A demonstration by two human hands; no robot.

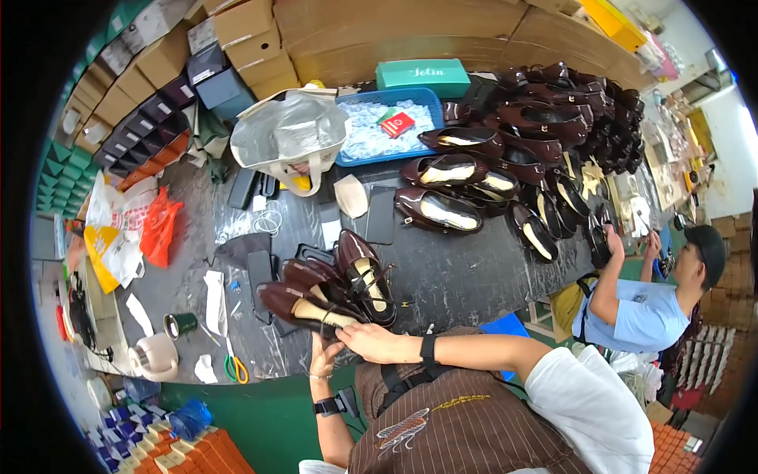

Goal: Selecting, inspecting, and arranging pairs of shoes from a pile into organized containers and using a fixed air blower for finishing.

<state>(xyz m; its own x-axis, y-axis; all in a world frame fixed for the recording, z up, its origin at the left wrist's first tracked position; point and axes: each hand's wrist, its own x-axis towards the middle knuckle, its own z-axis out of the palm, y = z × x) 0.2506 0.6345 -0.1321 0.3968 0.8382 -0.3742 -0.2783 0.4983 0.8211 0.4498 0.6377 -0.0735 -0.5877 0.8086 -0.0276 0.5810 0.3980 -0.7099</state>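
The left hand (pixel 322 359) and right hand (pixel 373 343), curled inward, grip a burgundy shoe (pixel 309 310) (a second shoe (pixel 359 257) sits just beyond).

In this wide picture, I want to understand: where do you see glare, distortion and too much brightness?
Head view: white highlights on the held maroon shoe; same view, the cardboard panel bows near the upper rim and black fills the corners; same view, the pale wall at far right looks washed out.
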